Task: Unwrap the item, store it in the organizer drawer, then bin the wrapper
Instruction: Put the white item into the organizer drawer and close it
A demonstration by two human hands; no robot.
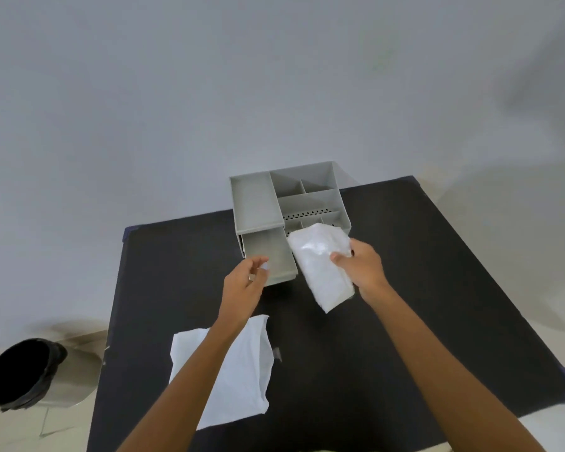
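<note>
One white packet (pixel 320 265) pinched in right hand (pixel 361 267) fingers, left hand (pixel 242 283) loosely curled at one open drawer (pixel 268 256).

Black table (pixel 421 321), centre to lower right of frame. On it: grey organizer (pixel 258 203) at the upper centre edge, its drawer (pixel 269 252) pulled open; flat white wrapper (pixel 242 380) at lower centre.

Floor (pixel 13 432), lower left: bin (pixel 30 373) with black liner.

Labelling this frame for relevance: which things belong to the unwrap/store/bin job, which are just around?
Job:
- white item, held in right hand
- open organizer drawer, left hand at its front
- grey organizer
- white wrapper, flat on table
- bin on floor, left

Just around:
- black table
- wall
</note>
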